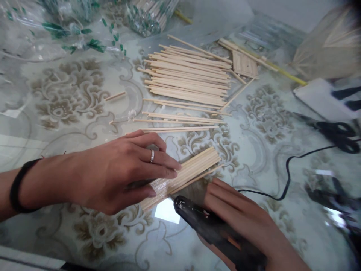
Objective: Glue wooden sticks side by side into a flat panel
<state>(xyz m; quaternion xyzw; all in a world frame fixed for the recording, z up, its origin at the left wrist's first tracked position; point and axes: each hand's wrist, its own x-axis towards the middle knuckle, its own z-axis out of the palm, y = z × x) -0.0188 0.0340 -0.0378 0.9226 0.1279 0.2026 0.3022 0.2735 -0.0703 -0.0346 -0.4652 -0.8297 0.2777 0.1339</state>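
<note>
My left hand (pixel 121 173) lies flat, fingers stretched out, pressing on a panel of wooden sticks (pixel 191 169) joined side by side on the glass table top. It wears a ring and a dark wristband. My right hand (pixel 242 218) grips a black glue gun (pixel 208 227) whose nozzle points at the panel's near edge. The gun's black cord (pixel 287 177) runs off to the right.
A pile of loose wooden sticks (pixel 188 79) lies further back. A smaller stick panel (pixel 244 64) sits at the back right. Black scissors (pixel 332 131) and white paper (pixel 318 98) lie at the right. Plastic bags (pixel 70 30) with sticks are at the back left.
</note>
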